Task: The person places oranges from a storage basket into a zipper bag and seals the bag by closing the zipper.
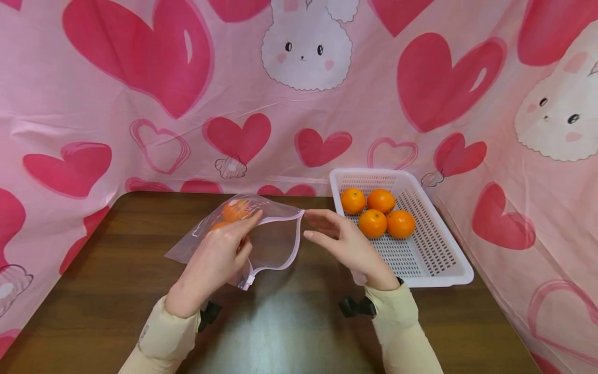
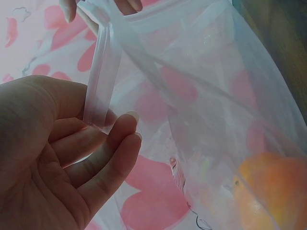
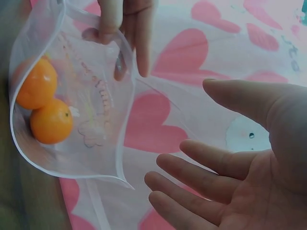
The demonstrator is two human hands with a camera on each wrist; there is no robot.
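Note:
A clear zip bag (image 1: 275, 239) with a pink rim lies tilted on the brown table (image 1: 289, 332), its mouth held wide. Two oranges (image 3: 38, 84) sit deep inside it; in the head view they show through the film as orange blurs (image 1: 235, 209). My left hand (image 1: 243, 234) pinches the near rim of the bag, and the zip strip (image 2: 98, 96) runs down between its thumb and fingers. My right hand (image 1: 308, 224) is at the far corner of the mouth with straight, spread fingers (image 3: 192, 177), gripping nothing.
A white slotted basket (image 1: 448, 280) stands at the right on the table, with several oranges (image 1: 378, 213) at its far end. Pink heart-and-bunny cloth (image 1: 299, 93) walls the back and both sides.

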